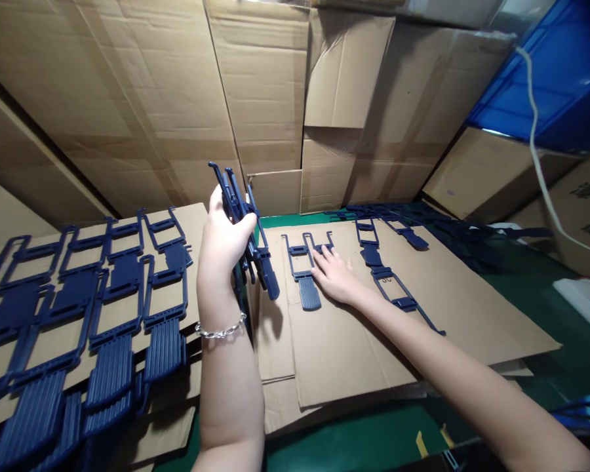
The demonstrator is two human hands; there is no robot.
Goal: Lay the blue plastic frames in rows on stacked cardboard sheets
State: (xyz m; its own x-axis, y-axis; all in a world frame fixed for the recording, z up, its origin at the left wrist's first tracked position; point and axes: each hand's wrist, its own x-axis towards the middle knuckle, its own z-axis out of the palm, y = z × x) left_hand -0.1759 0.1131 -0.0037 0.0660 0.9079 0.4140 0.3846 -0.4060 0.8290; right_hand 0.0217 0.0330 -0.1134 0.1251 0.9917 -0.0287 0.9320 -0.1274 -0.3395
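Observation:
My left hand (pixel 221 242), with a chain bracelet on the wrist, is closed around a bunch of several dark blue plastic frames (pixel 268 275), held upright above the left edge of a cardboard sheet. My right hand (pixel 335 274) lies with fingers spread over a similar frame, and its fingertips touch that frame's crossbar. Just left of those fingers lies a dark blue plastic frame with a ribbed paddle end (pixel 309 295), flat on the cardboard sheet (pixel 354 354). What the right palm covers is hidden.
Rows of more such frames (pixel 113 367) cover the cardboard on the left. Other frames (pixel 398 298) lie right of my right hand, and a dark pile (pixel 452 239) sits at the back right. Cardboard boxes (pixel 260 85) wall off the back. A white cable (pixel 533 124) hangs at right.

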